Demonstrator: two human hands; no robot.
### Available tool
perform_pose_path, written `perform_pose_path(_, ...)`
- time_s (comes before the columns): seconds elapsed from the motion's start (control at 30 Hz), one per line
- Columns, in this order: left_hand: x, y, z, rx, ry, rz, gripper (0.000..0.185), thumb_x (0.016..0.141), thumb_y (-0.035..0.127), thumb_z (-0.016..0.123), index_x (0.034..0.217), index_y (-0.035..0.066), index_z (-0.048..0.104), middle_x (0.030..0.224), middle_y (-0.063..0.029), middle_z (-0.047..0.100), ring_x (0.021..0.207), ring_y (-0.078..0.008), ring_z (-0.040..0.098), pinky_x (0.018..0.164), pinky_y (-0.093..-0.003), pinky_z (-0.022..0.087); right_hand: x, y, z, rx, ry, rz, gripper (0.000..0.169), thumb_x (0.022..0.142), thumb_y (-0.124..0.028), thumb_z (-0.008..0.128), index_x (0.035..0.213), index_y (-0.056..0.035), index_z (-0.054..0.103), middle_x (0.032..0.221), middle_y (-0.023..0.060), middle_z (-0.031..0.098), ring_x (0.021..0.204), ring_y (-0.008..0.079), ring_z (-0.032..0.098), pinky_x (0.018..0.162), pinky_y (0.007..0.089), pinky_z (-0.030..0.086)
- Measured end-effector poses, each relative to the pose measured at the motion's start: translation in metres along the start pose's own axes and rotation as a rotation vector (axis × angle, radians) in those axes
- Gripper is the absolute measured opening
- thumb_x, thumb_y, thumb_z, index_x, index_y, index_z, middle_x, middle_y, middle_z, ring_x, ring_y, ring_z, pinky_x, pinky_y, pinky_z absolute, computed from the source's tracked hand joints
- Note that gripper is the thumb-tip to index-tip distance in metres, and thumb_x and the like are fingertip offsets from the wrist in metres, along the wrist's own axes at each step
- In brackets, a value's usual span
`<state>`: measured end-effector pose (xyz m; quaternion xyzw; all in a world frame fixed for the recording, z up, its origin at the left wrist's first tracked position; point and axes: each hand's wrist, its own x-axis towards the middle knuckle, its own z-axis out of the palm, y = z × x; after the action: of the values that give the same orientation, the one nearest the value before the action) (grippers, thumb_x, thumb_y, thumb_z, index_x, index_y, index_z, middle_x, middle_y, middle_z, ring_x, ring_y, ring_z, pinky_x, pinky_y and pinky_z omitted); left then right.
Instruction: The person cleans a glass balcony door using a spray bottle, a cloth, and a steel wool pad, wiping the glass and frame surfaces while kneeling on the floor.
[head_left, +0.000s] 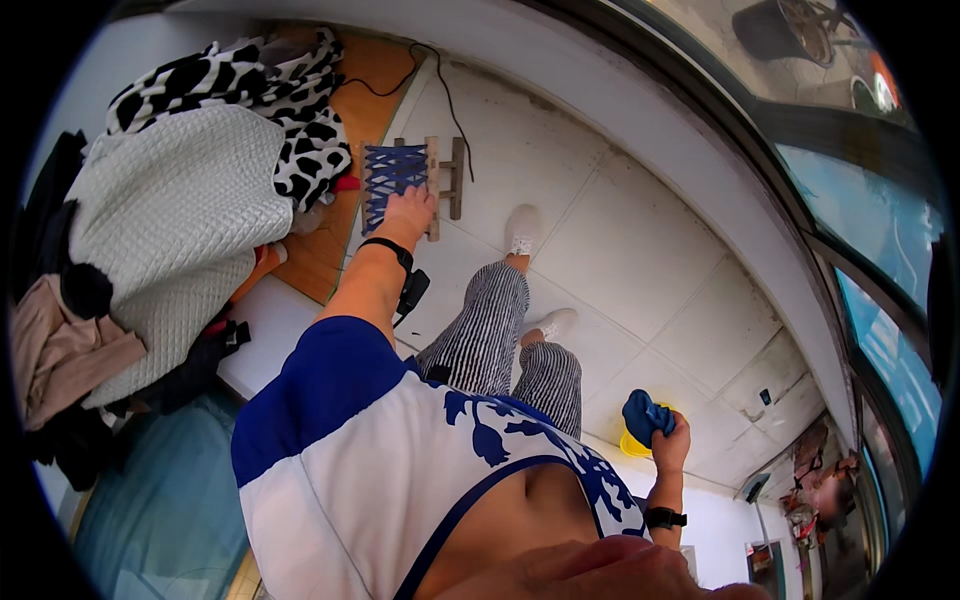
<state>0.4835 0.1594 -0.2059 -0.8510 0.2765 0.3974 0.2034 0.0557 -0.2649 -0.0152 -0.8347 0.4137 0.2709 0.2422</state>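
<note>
My left hand (411, 213) reaches forward and grips the near end of a small wooden folding stool (433, 161), fingers over one rail. Blue straps (394, 166) criss-cross the stool's seat. Out to the side, my right hand (670, 444) holds a bunched blue cloth (643, 420). Right behind the cloth, a yellow plastic basin (634, 445) is partly hidden by it. I cannot tell whether cloth and basin touch.
A white quilted pad (187, 172) and a cow-print blanket (225, 79) are heaped at the left, beside beige clothing (67, 349). A black cable (452, 94) crosses the tiled floor (592, 225) near the stool. Windows (855, 195) line the right side.
</note>
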Motion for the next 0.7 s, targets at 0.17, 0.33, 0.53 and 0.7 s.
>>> perform_pose_path(0.17, 0.106, 0.003, 0.048, 0.331, -0.054, 0.127, 0.048, 0.092, 0.020, 0.040, 0.139, 0.015, 0.034, 0.150, -0.0053, 0.021, 0.140, -0.0256, 0.010, 0.108, -0.0514, 0.017, 0.052, 0.022, 0.029, 0.029, -0.051, -0.014, 0.040, 0.064, 0.000, 0.055, 0.104, -0.0015, 0.058, 0.098, 0.0200, 0.060, 0.094, 0.0367, 0.057, 0.086, 0.0390, 0.045)
perform_pose_path(0.33, 0.142, 0.012, 0.088, 0.602, -0.189, 0.150, 0.041, 0.093, 0.023, 0.036, 0.132, 0.015, 0.043, 0.143, -0.0054, 0.032, 0.140, -0.0267, 0.009, 0.110, -0.0529, -0.003, 0.068, 0.047, 0.054, -0.025, -0.074, 0.145, 0.035, 0.065, -0.001, 0.055, 0.099, -0.0023, 0.060, 0.095, 0.0206, 0.060, 0.092, 0.0382, 0.056, 0.085, 0.0405, 0.046)
perform_pose_path(0.53, 0.125, 0.024, 0.096, 0.806, -0.279, 0.245, 0.029, 0.091, 0.019, 0.044, 0.113, 0.016, 0.062, 0.117, -0.0050, 0.055, 0.119, -0.0239, 0.042, 0.109, -0.0523, 0.007, 0.044, 0.106, 0.093, 0.026, -0.189, 0.311, 0.034, 0.065, -0.001, 0.057, 0.099, -0.0051, 0.061, 0.093, 0.0201, 0.059, 0.091, 0.0376, 0.057, 0.083, 0.0407, 0.047)
perform_pose_path(0.7, 0.033, 0.021, 0.080, 0.747, -0.320, 0.160, 0.028, 0.092, 0.024, 0.040, 0.107, 0.015, 0.061, 0.116, -0.0076, 0.058, 0.115, -0.0255, 0.047, 0.096, -0.0463, 0.030, 0.006, 0.133, 0.098, 0.151, -0.171, 0.395, 0.035, 0.065, -0.001, 0.058, 0.100, -0.0058, 0.061, 0.093, 0.0208, 0.059, 0.090, 0.0377, 0.057, 0.082, 0.0414, 0.047)
